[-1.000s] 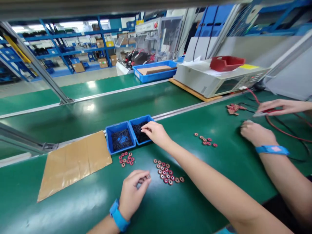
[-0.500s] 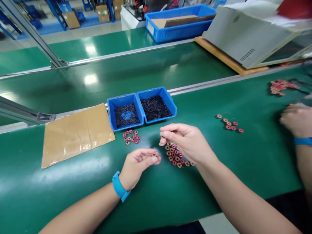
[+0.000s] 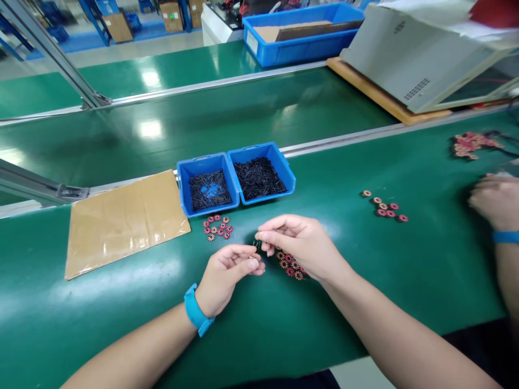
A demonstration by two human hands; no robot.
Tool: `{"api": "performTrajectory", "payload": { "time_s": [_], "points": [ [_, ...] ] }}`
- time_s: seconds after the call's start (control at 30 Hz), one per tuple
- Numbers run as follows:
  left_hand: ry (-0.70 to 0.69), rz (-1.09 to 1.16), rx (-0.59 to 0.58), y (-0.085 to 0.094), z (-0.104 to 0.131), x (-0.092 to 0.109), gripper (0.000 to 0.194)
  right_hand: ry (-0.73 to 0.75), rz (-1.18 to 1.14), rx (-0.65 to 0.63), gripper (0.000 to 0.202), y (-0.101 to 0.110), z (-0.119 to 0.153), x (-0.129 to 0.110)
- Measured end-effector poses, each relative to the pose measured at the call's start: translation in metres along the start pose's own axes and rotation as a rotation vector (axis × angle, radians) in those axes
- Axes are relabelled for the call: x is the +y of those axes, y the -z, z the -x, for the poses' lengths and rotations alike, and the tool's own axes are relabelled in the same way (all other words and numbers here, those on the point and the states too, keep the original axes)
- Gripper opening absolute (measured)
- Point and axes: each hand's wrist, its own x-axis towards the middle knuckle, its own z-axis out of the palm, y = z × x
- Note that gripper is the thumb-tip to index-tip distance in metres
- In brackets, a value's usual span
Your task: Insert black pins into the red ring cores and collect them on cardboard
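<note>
1. Here's the green tabletop (image 3: pixel 141 340), glossy, light bouncing off its left side.
2. Over on the left, a flat tan sheet (image 3: pixel 125 224) lies at a slant.
3. Next to it, two blue bins (image 3: pixel 211 211), side by side and touching!
4. Just in front, a little cluster of red and copper rings (image 3: pixel 220 230).
5. To its right, another ring cluster (image 3: pixel 289 265), partly hidden.
6. Farther right, loose rings (image 3: pixel 381 207), then a reddish heap (image 3: pixel 472 145).
</note>
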Motion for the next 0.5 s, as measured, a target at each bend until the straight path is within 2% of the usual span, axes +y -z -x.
{"api": "performTrajectory", "payload": {
  "time_s": [0.5],
  "points": [
    [0.002, 0.0, 0.009, -0.0003, 0.0001, 0.0001, 0.026, 0.012, 0.037, 0.008, 0.018, -0.0015, 0.0, -0.0011]
  ]
}}
